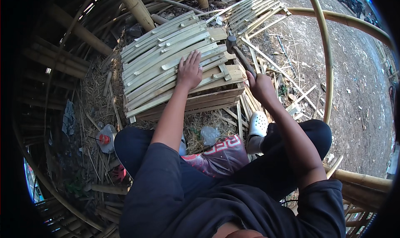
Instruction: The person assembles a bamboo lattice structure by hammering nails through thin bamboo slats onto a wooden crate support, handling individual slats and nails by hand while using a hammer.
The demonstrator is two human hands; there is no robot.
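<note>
My right hand (261, 88) is closed round the lower handle of a hammer (243, 59). The hammer's dark head is raised at the right edge of a panel of pale bamboo slats (146, 65). On that panel rests my left hand (190, 72), palm down with fingers stretched out, holding nothing. The slats lie side by side with gaps, and several have curled ends. Beneath them is a low stack of wooden boards (216, 99), its far side hidden by the panel.
Another slatted panel (254, 13) lies beyond at the right. Loose strips (300, 95) litter the ground. Bamboo posts (134, 7) stand at the far left, and a bent pole (326, 59) rises at the right. A plastic cup (105, 139) sits left of my knee, near a printed cloth (223, 157).
</note>
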